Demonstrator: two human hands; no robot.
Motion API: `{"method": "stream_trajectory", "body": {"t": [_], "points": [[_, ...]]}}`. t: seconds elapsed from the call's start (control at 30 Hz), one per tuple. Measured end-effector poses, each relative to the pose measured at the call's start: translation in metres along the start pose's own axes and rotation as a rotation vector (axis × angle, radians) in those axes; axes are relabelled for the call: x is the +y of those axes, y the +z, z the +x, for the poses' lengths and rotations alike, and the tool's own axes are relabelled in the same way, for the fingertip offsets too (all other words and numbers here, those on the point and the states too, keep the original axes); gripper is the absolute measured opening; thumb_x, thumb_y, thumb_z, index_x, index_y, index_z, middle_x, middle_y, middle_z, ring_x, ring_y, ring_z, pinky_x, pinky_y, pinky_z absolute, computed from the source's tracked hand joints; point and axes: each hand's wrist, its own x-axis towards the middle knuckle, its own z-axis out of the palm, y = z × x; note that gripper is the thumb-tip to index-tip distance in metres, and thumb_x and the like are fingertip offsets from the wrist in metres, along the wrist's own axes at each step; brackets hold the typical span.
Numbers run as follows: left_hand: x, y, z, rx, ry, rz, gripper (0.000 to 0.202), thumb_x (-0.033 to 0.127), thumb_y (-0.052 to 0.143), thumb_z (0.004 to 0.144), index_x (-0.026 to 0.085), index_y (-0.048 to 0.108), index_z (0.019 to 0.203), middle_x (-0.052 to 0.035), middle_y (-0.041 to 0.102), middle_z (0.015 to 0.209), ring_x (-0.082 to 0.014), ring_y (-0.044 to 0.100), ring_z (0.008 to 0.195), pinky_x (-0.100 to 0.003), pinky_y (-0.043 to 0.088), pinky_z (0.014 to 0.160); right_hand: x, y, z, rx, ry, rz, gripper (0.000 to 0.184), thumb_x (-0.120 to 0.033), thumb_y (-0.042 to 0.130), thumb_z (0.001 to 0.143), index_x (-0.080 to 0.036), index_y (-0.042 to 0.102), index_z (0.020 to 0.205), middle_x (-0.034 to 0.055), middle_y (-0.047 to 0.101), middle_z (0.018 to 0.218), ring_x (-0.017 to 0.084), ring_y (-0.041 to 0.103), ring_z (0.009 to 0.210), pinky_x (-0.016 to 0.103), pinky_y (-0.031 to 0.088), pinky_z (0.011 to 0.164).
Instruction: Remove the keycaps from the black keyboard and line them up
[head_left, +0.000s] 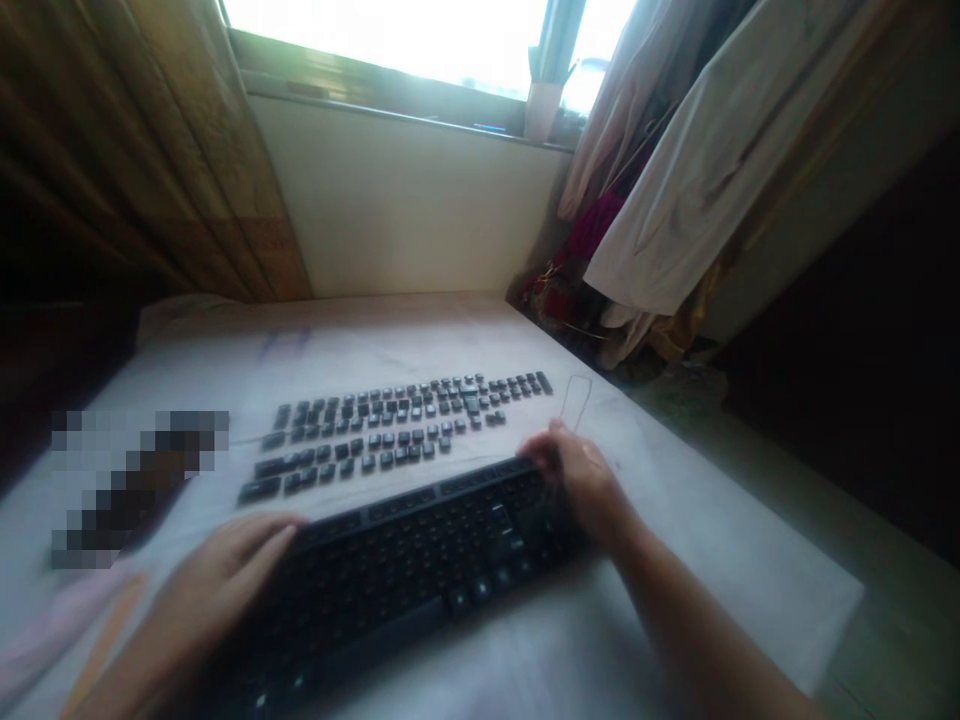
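Note:
A black computer keyboard (397, 560) lies across my front, tilted so its right end sits farther away. Most of its key places look bare, while a few keycaps remain along the near edge. My left hand (225, 570) holds its left end, thumb along the top edge. At the far right corner, my right hand (581, 480) grips the keyboard, and a thin bent wire loop (576, 398) sticks up from its fingers. Beyond the keyboard, many loose black keycaps (386, 455) are set out in rows on the white sheet.
A white-sheeted surface (720, 520) carries everything. On the left are a pixelated dark patch (142, 490), a pink cloth (60, 625) and an orange strip (109, 640). Clothes (675, 200) hang at the right, a curtain (172, 150) at the left, with a window behind.

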Motion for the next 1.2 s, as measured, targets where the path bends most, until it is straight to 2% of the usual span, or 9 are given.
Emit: {"method": "stream_trajectory", "body": {"t": [0.13, 0.2, 0.3, 0.5, 0.67, 0.87, 1.0, 1.13, 1.2], "points": [[0.006, -0.006, -0.005, -0.007, -0.114, 0.002, 0.042, 0.057, 0.050, 0.074, 0.027, 0.077, 0.085, -0.0033, 0.079, 0.099, -0.0287, 0.072, 0.096, -0.042, 0.056, 0.092, 0.002, 0.002, -0.026, -0.053, -0.016, -0.076, 0.054, -0.060, 0.041, 0.091, -0.018, 0.066, 0.068, -0.0040, 0.046, 0.048, 0.011, 0.044, 0.043, 0.023, 0.036, 0.044], [0.005, -0.005, -0.007, 0.011, -0.137, 0.025, 0.044, 0.058, 0.049, 0.073, 0.028, 0.077, 0.085, -0.0035, 0.079, 0.099, -0.0299, 0.072, 0.097, -0.044, 0.055, 0.092, 0.004, 0.005, -0.036, -0.099, 0.001, -0.118, 0.039, -0.051, 0.051, 0.089, -0.018, 0.065, 0.071, -0.0042, 0.052, 0.048, 0.011, 0.048, 0.043, 0.022, 0.038, 0.044], [-0.001, 0.001, -0.009, 0.064, -0.111, 0.048, 0.043, 0.059, 0.049, 0.075, 0.028, 0.076, 0.087, -0.0029, 0.079, 0.099, -0.0292, 0.071, 0.098, -0.041, 0.056, 0.090, 0.006, 0.007, -0.047, -0.147, -0.013, -0.192, 0.027, -0.041, 0.056, 0.086, -0.019, 0.066, 0.073, -0.0019, 0.063, 0.052, 0.014, 0.058, 0.047, 0.023, 0.044, 0.050], [-0.004, 0.007, -0.011, 0.110, -0.108, 0.047, 0.043, 0.059, 0.049, 0.076, 0.027, 0.076, 0.086, -0.0027, 0.078, 0.098, -0.0284, 0.071, 0.097, -0.040, 0.054, 0.092, 0.009, 0.012, -0.057, -0.134, -0.096, -0.352, 0.029, -0.038, 0.051, 0.089, -0.021, 0.064, 0.069, 0.0007, 0.066, 0.053, 0.015, 0.063, 0.049, 0.024, 0.045, 0.052], [-0.002, 0.006, -0.011, 0.137, -0.078, 0.062, 0.041, 0.058, 0.050, 0.076, 0.027, 0.076, 0.084, -0.0026, 0.079, 0.095, -0.0265, 0.072, 0.094, -0.036, 0.056, 0.087, 0.010, 0.019, -0.062, -0.113, -0.197, -0.478, 0.033, -0.038, 0.047, 0.093, -0.021, 0.063, 0.069, 0.0018, 0.066, 0.055, 0.015, 0.063, 0.049, 0.024, 0.043, 0.053], [-0.003, 0.008, -0.011, 0.103, -0.115, 0.053, 0.043, 0.057, 0.048, 0.077, 0.026, 0.076, 0.088, -0.0037, 0.078, 0.100, -0.0286, 0.070, 0.100, -0.041, 0.053, 0.093, 0.021, 0.026, -0.063, -0.041, -0.277, -0.415, 0.037, -0.037, 0.044, 0.095, -0.021, 0.057, 0.065, -0.0003, 0.059, 0.051, 0.012, 0.057, 0.044, 0.022, 0.040, 0.049], [-0.002, 0.008, -0.011, 0.113, -0.105, 0.067, 0.042, 0.056, 0.047, 0.076, 0.027, 0.076, 0.086, -0.0031, 0.078, 0.098, -0.0281, 0.070, 0.098, -0.040, 0.054, 0.092, 0.032, 0.031, -0.061, 0.050, -0.221, -0.267, 0.044, -0.046, 0.041, 0.096, -0.022, 0.054, 0.061, -0.0029, 0.052, 0.044, 0.012, 0.052, 0.039, 0.022, 0.040, 0.046], [-0.001, 0.009, -0.012, 0.157, -0.047, 0.079, 0.040, 0.054, 0.048, 0.079, 0.027, 0.076, 0.085, -0.0019, 0.079, 0.094, -0.0248, 0.071, 0.092, -0.035, 0.056, 0.087, 0.038, 0.033, -0.060, 0.147, 0.001, -0.049, 0.052, -0.062, 0.043, 0.093, -0.021, 0.056, 0.063, -0.0036, 0.050, 0.042, 0.011, 0.049, 0.033, 0.020, 0.037, 0.036], [-0.003, 0.009, -0.012, 0.155, -0.039, 0.081, 0.041, 0.055, 0.047, 0.080, 0.027, 0.076, 0.084, -0.0015, 0.079, 0.093, -0.0248, 0.071, 0.092, -0.034, 0.056, 0.086, 0.036, 0.032, -0.061, 0.206, 0.091, 0.036, 0.052, -0.064, 0.044, 0.091, -0.021, 0.056, 0.064, -0.0033, 0.052, 0.044, 0.011, 0.050, 0.032, 0.020, 0.037, 0.033]]}}
